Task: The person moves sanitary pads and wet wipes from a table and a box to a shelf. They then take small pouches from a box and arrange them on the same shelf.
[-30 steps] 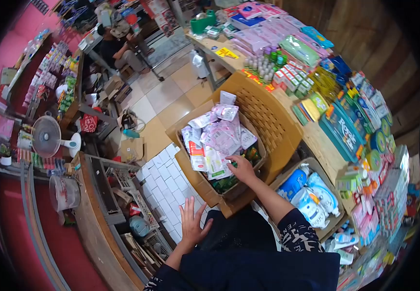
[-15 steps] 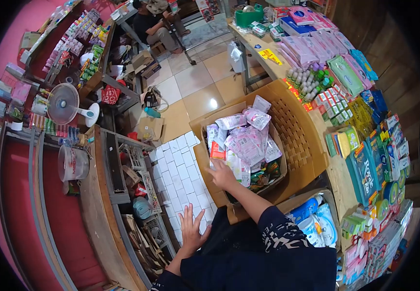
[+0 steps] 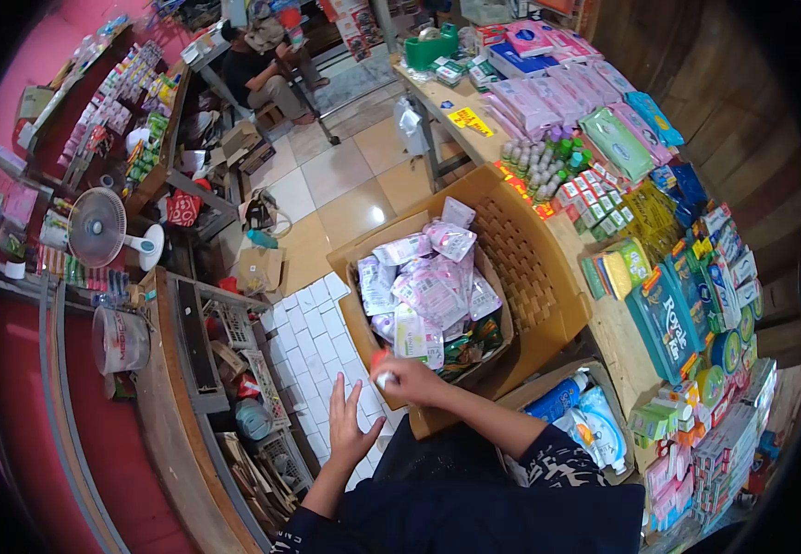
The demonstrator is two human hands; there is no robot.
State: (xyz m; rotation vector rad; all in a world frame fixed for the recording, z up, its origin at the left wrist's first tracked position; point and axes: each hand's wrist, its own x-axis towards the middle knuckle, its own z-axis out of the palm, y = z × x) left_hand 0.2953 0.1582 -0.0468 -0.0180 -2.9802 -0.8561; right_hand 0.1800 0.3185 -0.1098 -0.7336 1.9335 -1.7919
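The right hand (image 3: 412,380) is positioned at the near edge of an open brown cardboard box (image 3: 352,309). Its fingers are curled tight around a small red-and-white packet (image 3: 380,369), which sits just outside the box's front wall, over the white tiled floor (image 3: 319,334). Most of the packet is covered by the fingers.

The left hand (image 3: 349,427) hangs palm-down above the same tiles, near the right hand but not touching it. Its fingers are spread apart and hold nothing.

The box is filled with pink and white plastic sachets (image 3: 433,288), with green ones at the near right corner. It rests on a brown plastic chair with a lattice back (image 3: 522,260). A second carton holding blue and white packs (image 3: 578,408) stands just beside the chair. A white desk fan (image 3: 96,229) stands well apart to the left.
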